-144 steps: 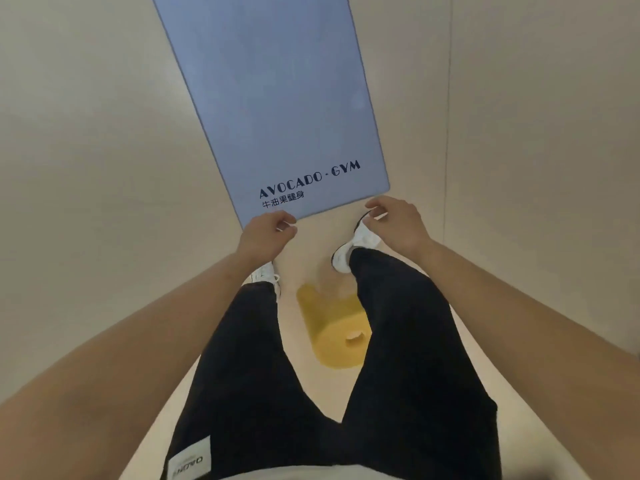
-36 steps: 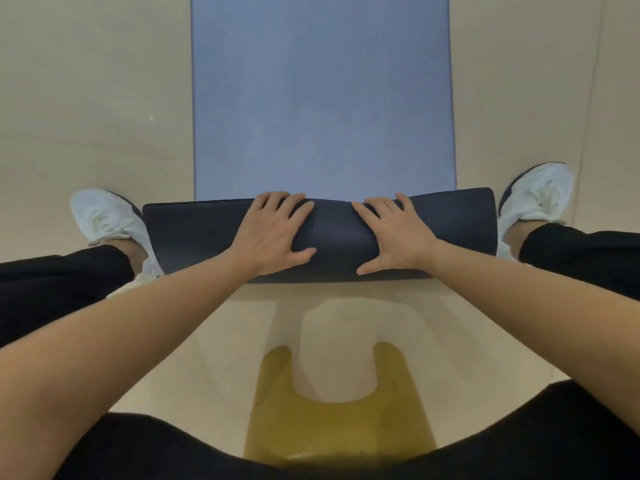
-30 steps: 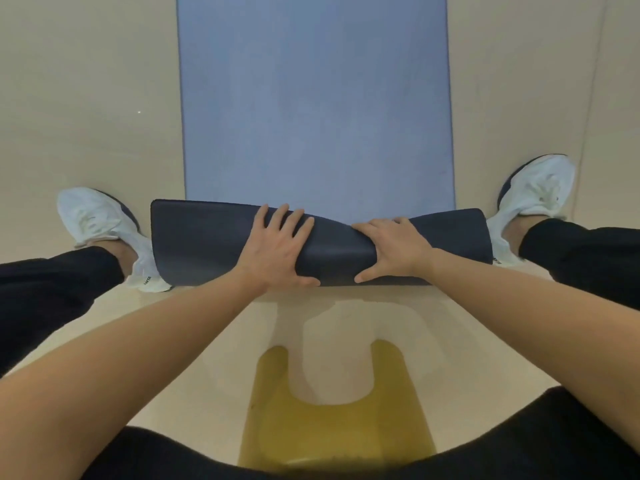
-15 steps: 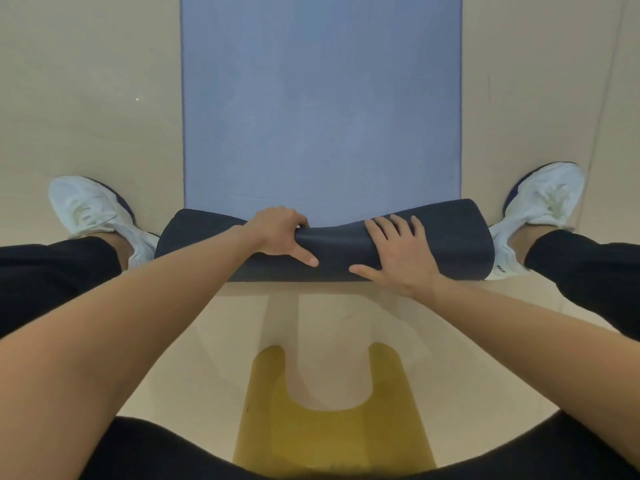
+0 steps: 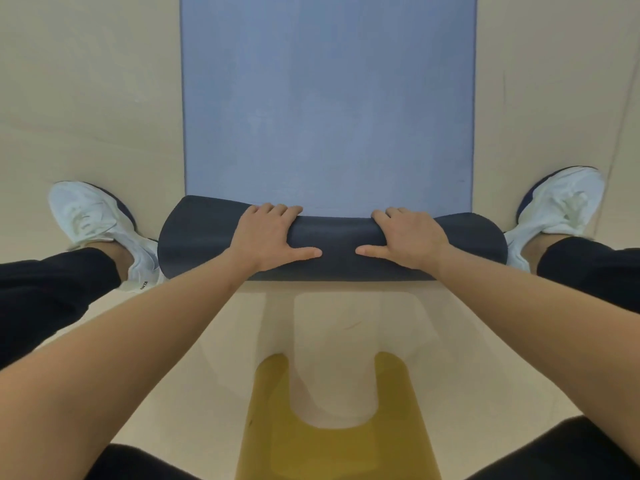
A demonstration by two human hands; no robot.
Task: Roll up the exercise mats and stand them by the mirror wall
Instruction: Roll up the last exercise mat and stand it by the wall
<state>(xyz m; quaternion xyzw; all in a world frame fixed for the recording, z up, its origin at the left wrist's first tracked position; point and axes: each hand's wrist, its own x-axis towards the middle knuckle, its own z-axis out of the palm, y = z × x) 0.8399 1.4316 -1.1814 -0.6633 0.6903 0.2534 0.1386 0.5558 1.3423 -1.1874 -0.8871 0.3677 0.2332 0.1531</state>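
Nearest to you, at the bottom of the view, a mustard-yellow shape with a rounded notch lay on the pale beige floor between your knees in black trousers; what it was could not be told. Your bare forearms reached forward from both lower corners and met the dark navy roll, the wound-up near end of the blue exercise mat, which lay crosswise on the floor in front of you. Your left hand gripped the roll left of its middle, fingers curled over the top to the far side and thumb stretched along the near face. Your right hand held it the same way right of the middle, the two thumb tips pointing at each other with a short gap between them. A white sneaker on your left foot stood just beside the roll's left end, and the white sneaker on your right foot just beside its right end. Beyond the roll, the unrolled part of the mat lay flat, running straight away to the top edge of the view.
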